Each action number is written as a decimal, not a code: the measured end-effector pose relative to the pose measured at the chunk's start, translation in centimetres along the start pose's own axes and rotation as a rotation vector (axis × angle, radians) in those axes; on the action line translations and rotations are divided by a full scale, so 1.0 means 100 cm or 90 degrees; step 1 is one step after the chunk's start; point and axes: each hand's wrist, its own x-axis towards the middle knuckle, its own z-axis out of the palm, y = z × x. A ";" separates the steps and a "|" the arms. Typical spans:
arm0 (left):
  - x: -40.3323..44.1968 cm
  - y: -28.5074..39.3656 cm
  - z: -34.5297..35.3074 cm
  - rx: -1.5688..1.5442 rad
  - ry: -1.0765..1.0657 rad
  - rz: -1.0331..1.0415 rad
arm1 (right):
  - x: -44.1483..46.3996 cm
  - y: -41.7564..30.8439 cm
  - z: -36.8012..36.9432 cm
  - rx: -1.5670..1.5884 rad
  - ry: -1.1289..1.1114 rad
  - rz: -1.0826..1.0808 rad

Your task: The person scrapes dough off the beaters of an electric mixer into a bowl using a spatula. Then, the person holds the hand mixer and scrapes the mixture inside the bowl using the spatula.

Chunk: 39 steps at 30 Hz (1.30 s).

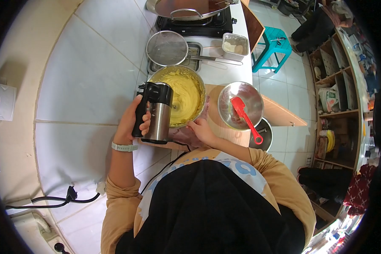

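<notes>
My left hand (pixel 129 118) is wrapped round the black handle of a hand mixer (pixel 158 120) with a steel body. The mixer is over the left side of a metal mixing bowl (pixel 203 91), and most of its beaters are hidden behind it. Thick yellow batter (pixel 184 95) lies swirled in the bowl and smeared up its wall. At the bowl's near edge, my right hand (pixel 201 130) grips the rim. To the right stands a second steel bowl (pixel 226 112) with a red spatula (pixel 245 116) resting in it, its handle over the rim.
Behind the batter bowl, a fine sieve (pixel 167 47) lies near a small square tin (pixel 235 45). Farther back a large pan (pixel 186 9) sits on a black stove (pixel 194 26). A teal stool (pixel 275 44) and shelves (pixel 334 97) are at right. The mixer's cord (pixel 161 171) hangs near me.
</notes>
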 end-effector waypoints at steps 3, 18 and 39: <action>-0.001 0.001 -0.004 -0.012 0.002 0.000 | 0.002 0.002 0.000 -0.007 -0.008 0.003; 0.009 0.002 0.007 -0.026 0.010 -0.003 | -0.004 -0.009 0.000 0.011 -0.018 0.020; 0.052 0.021 0.013 -0.027 0.023 0.100 | -0.001 -0.005 0.000 -0.023 0.002 0.008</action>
